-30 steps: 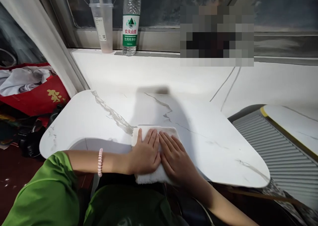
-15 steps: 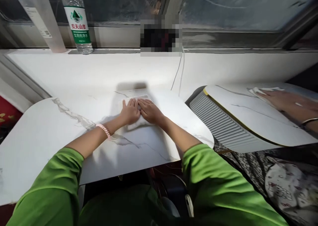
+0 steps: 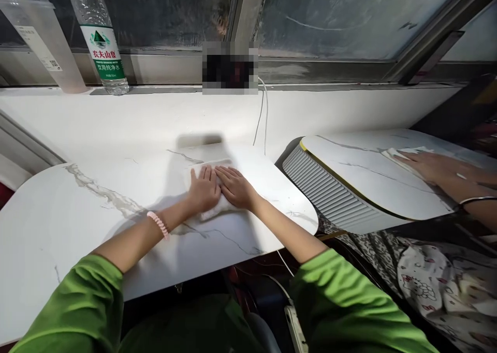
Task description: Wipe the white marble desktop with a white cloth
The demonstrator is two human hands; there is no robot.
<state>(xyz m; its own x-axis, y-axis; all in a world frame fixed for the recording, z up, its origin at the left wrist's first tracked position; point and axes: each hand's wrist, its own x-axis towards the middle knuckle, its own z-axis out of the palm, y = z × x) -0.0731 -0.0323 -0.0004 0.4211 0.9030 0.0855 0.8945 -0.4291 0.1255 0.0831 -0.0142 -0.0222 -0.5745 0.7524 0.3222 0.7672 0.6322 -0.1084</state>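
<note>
cloth (image 3: 218,209) sits at twelve o'clock from the green shirt (image 3: 186,319), beneath left hand (image 3: 204,189) and right hand (image 3: 237,189), both laid flat, unclenched, so uneven pushing might bunch it on the table (image 3: 50,213).

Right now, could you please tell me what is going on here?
A person in green has the left hand and right hand flat on a white cloth, which lies on the marbled table. Beyond it, a bottle and a clear cup stand on the window ledge. On a second table to the right, a co-worker's hand rests on another cloth.
</note>
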